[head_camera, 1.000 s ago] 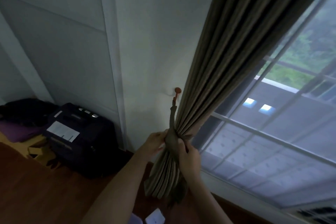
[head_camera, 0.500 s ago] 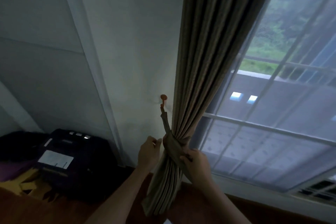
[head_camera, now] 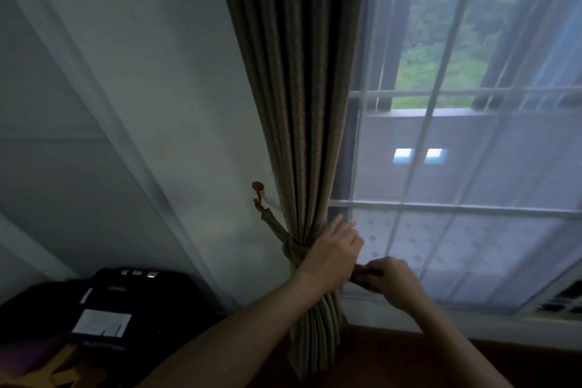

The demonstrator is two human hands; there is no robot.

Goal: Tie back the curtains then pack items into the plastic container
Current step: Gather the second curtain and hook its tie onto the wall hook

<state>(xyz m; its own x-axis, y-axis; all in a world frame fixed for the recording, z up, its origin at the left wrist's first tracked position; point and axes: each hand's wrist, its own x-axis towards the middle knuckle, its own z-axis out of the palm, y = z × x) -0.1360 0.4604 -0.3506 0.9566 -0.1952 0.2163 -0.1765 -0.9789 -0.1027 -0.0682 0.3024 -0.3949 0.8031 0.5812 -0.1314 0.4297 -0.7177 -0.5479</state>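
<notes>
Both hands at upright curtain [head_camera: 296,104]: left hand [head_camera: 330,250] flat, right hand [head_camera: 389,279] apparently pinching tieback [head_camera: 291,249].

Brown curtain [head_camera: 296,104] is gathered and cinched by a fabric tieback [head_camera: 293,250] running up-left to a red wall hook [head_camera: 258,187]. Left hand [head_camera: 333,253] rests against the bundle at the tieback; finger curl unclear. Right hand [head_camera: 389,277], just beside it, pinches the tieback's loose end. Window [head_camera: 472,230] behind.

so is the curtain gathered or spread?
Gathered. The curtain is bunched into tight pleats, cinched by the tieback running up to the wall hook; the right hand pinches the tieback's loose end.
</notes>
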